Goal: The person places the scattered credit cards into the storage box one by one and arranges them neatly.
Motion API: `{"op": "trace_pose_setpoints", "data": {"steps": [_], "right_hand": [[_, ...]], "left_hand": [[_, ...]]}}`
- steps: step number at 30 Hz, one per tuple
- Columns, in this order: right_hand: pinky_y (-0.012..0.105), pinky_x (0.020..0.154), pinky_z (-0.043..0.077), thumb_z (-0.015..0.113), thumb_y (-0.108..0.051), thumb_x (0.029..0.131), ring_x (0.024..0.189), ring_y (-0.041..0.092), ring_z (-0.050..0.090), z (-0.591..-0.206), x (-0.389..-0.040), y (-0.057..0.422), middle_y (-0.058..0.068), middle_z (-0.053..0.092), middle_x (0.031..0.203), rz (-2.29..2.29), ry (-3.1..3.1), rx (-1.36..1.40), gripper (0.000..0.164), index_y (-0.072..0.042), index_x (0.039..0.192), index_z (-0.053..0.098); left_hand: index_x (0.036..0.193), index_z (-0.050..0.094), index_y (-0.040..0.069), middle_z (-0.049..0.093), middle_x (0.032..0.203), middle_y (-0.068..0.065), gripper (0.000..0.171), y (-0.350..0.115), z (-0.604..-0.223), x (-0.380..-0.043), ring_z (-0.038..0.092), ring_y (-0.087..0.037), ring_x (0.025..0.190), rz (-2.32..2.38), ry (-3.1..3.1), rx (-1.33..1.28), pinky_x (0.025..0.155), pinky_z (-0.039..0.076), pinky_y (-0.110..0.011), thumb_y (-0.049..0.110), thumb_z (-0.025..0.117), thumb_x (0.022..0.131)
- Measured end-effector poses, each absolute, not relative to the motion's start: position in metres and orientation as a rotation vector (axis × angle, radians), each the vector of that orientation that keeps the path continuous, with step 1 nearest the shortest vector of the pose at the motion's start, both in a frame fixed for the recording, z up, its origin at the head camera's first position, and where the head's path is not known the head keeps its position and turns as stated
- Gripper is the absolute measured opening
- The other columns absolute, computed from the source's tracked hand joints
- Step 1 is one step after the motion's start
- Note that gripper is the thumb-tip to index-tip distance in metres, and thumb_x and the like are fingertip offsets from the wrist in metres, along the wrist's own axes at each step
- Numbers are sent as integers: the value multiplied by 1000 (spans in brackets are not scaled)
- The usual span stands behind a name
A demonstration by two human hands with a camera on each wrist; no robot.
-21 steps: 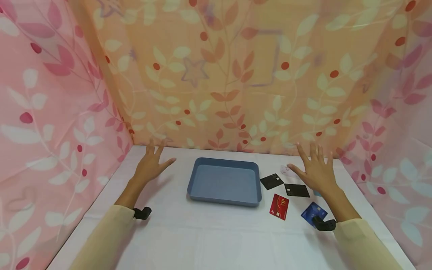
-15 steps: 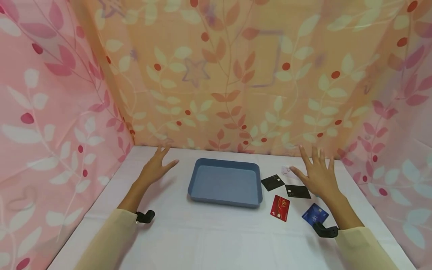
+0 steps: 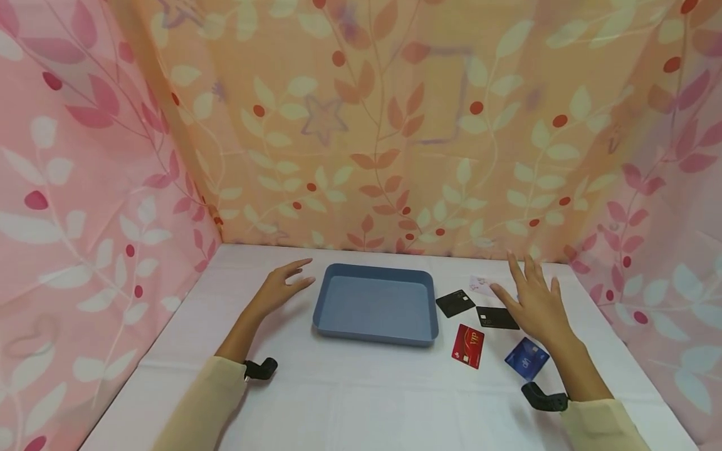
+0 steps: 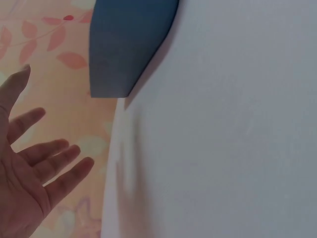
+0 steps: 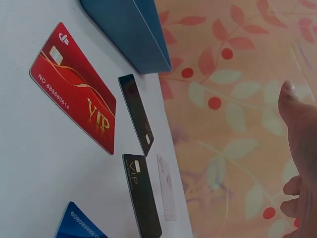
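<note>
A shallow blue-grey tray [image 3: 375,339] sits on the white table with nothing in it. My left hand [image 3: 277,289] hovers beside the tray's left side, fingers loosely extended and pointing towards it, holding nothing. Over the cards at the right, my right hand [image 3: 536,307] is raised with spread fingers and holds nothing. Around it lie a red VIP card [image 3: 468,346], a blue card [image 3: 527,358], a black card [image 3: 455,304] near the tray, another black card [image 3: 496,317] and a pale card [image 3: 481,285]. A further light-blue card is mostly hidden behind the right hand.
The white tablecloth [image 3: 350,401] spreads under everything. An orange leaf-patterned curtain [image 3: 361,156] closes off the back, with a pink one [image 3: 101,188] at the left and another pink one [image 3: 671,250] at the right. Each wrist wears a black camera mount.
My left hand has moved right, towards the tray, its fingers turning from upward to rightward. My right hand has come slightly down and nearer. Tray and cards stay where they were.
</note>
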State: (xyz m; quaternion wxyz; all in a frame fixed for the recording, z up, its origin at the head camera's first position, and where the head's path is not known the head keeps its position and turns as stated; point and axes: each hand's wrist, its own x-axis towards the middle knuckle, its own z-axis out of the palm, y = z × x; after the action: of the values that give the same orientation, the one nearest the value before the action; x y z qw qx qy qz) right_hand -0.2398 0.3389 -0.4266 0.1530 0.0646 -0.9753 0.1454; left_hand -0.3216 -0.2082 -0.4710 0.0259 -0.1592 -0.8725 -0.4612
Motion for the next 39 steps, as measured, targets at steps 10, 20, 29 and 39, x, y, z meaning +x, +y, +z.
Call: {"op": "trace_pose_setpoints", "data": {"steps": [10,20,29,39], "right_hand": [[79,110,3,49,-56,102,148,55,13,-436,-234,354,38,18,159,510,-2855,102,85,-3,161,20],[81,95,33,62,-51,98,128,65,37,-438,-233,390,42,37,146,519,-2963,-32,81,7,150,38],[77,89,41,68,-45,94,121,65,43,-457,-236,416,46,44,134,516,-3033,-194,78,13,140,44],[77,91,41,67,-45,95,121,64,42,-479,-238,424,45,46,131,552,-3072,-297,79,15,140,42]], "left_hand": [[150,52,20,46,156,-8,63,-194,-483,-327,51,-36,137,-1665,-2686,-584,99,54,-50,34,75,94],[151,50,11,47,155,-12,67,-193,-490,-332,50,-37,137,-1717,-2710,-689,109,43,-57,32,76,93],[151,47,4,46,155,-16,65,-199,-499,-331,45,-38,141,-1730,-2741,-783,114,37,-56,25,74,95],[152,47,8,46,155,-11,66,-204,-512,-334,42,-33,144,-1769,-2742,-847,117,34,-53,25,75,94]]}}
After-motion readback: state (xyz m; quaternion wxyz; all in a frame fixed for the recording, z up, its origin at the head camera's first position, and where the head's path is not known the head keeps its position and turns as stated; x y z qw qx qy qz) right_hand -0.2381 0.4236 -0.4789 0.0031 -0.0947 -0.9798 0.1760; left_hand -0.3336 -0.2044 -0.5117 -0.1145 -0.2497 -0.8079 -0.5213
